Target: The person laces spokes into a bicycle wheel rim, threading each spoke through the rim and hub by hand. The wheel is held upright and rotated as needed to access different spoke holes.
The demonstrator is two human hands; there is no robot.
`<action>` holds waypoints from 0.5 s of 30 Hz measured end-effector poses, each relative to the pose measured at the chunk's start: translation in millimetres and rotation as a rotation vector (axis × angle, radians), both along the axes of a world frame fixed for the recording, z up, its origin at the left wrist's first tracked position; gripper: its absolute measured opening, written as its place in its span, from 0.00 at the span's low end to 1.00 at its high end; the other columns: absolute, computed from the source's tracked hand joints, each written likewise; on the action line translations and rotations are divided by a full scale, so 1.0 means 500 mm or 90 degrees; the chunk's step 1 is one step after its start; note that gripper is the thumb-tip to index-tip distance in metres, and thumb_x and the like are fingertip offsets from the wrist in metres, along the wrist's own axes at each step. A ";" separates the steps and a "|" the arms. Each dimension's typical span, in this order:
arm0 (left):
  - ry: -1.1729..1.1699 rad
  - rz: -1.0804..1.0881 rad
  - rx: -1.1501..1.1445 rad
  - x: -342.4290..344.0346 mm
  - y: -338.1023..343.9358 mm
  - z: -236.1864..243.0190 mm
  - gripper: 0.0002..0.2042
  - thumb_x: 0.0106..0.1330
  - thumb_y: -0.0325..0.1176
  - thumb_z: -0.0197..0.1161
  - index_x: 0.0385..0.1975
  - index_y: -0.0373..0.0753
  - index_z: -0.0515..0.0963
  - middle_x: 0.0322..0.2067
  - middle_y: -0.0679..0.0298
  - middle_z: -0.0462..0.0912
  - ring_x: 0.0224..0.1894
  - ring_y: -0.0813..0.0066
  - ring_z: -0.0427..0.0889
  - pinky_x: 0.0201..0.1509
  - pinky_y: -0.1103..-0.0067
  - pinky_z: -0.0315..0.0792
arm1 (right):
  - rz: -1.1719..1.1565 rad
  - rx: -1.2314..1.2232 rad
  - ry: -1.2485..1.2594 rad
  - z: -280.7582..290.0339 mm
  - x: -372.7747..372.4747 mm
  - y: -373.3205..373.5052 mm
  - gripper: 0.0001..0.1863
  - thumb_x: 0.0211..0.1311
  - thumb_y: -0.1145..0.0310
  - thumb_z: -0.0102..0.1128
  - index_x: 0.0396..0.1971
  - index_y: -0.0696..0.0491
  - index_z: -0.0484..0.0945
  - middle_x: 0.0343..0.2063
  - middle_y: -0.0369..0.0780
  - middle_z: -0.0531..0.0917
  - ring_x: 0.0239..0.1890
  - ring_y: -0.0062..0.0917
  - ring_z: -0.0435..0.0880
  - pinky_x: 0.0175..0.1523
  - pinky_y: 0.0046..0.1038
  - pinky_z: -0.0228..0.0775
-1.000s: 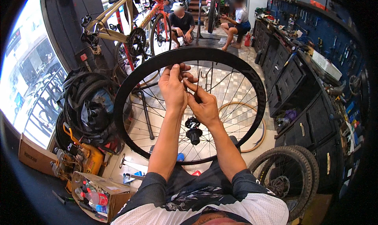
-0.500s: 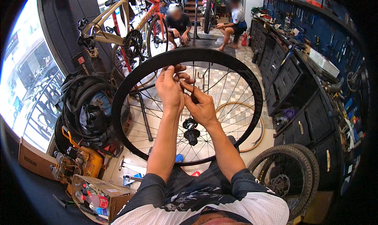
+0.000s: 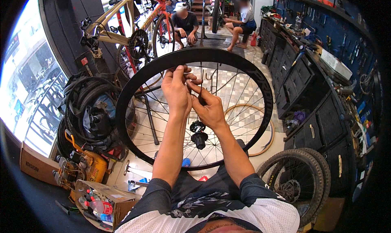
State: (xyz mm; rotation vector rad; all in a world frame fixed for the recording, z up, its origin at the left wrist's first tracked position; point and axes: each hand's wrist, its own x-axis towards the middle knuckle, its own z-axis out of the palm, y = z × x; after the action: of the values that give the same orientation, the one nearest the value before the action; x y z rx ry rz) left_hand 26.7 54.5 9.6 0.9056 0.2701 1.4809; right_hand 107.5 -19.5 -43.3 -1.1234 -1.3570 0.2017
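"What differs in the head view from a second ago?"

"Very little. The shop behind the wheel (image 3: 193, 53) sits a touch further left in the frame, and both my hands keep almost the same place and shape."

"How are you holding them?"

"My forearms rise from the lower edge, crossing in front of the wheel's lower rim. My left hand (image 3: 176, 92) points upward just left of centre, fingers half curled, thumb tip raised close to them. My right hand (image 3: 209, 108) reaches up and to the left, thumb and forefinger drawn near each other beside the left palm."

"Have you got hold of anything?"

"I can't tell; my fingers cover whatever lies between the tips, and the spokes (image 3: 200, 72) there are thin and dark."

"And where's the wheel?"

"Around both hands, in the middle of the frame. Its black rim arches above them, with my left fingertips near the inner edge. The hub (image 3: 198, 137) sits below my hands, just under the right one and between my forearms. One dark spoke runs down from the top of the rim toward my right fingers."
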 end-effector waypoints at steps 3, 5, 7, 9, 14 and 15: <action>-0.031 -0.082 -0.013 -0.010 0.005 -0.004 0.13 0.78 0.34 0.45 0.45 0.31 0.73 0.41 0.53 0.81 0.32 0.67 0.82 0.36 0.64 0.85 | -0.004 -0.002 -0.013 -0.006 0.004 0.005 0.24 0.67 0.67 0.65 0.63 0.45 0.81 0.19 0.40 0.80 0.21 0.17 0.76 0.30 0.26 0.71; -0.051 -0.085 -0.003 -0.011 -0.001 0.001 0.14 0.78 0.35 0.44 0.47 0.31 0.73 0.40 0.54 0.81 0.32 0.66 0.82 0.36 0.63 0.85 | -0.009 -0.008 -0.027 0.003 0.005 0.001 0.24 0.66 0.67 0.65 0.63 0.44 0.81 0.19 0.40 0.80 0.20 0.17 0.76 0.30 0.26 0.72; -0.072 -0.087 -0.001 -0.010 -0.007 0.002 0.13 0.77 0.34 0.44 0.47 0.32 0.72 0.40 0.54 0.81 0.32 0.66 0.82 0.37 0.63 0.85 | 0.001 -0.014 -0.012 0.002 0.005 -0.001 0.24 0.66 0.67 0.65 0.63 0.44 0.81 0.19 0.40 0.80 0.20 0.17 0.76 0.30 0.26 0.72; -0.096 -0.087 -0.006 -0.010 -0.011 0.001 0.11 0.77 0.32 0.47 0.47 0.32 0.72 0.40 0.55 0.81 0.32 0.67 0.82 0.36 0.64 0.86 | 0.006 -0.020 -0.005 0.003 0.004 -0.003 0.24 0.66 0.67 0.65 0.63 0.44 0.81 0.19 0.40 0.80 0.20 0.17 0.77 0.30 0.26 0.72; -0.027 -0.003 0.054 0.000 -0.002 -0.005 0.06 0.75 0.28 0.56 0.46 0.34 0.72 0.38 0.59 0.80 0.32 0.72 0.82 0.35 0.68 0.86 | 0.015 0.004 0.009 0.002 0.003 0.000 0.24 0.66 0.68 0.65 0.63 0.45 0.81 0.21 0.41 0.83 0.22 0.16 0.78 0.31 0.25 0.74; -0.027 0.004 0.053 0.001 -0.001 -0.004 0.06 0.75 0.27 0.58 0.45 0.34 0.72 0.37 0.60 0.79 0.32 0.73 0.82 0.35 0.69 0.86 | 0.017 0.002 0.011 0.002 0.002 -0.001 0.24 0.66 0.68 0.65 0.63 0.45 0.81 0.22 0.41 0.84 0.22 0.16 0.79 0.32 0.25 0.74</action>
State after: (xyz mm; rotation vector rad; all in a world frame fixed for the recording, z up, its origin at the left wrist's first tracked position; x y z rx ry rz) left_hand 27.4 53.8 7.6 0.9389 0.1804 1.5243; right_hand 108.5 -19.9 -42.2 -1.0991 -1.3577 0.2284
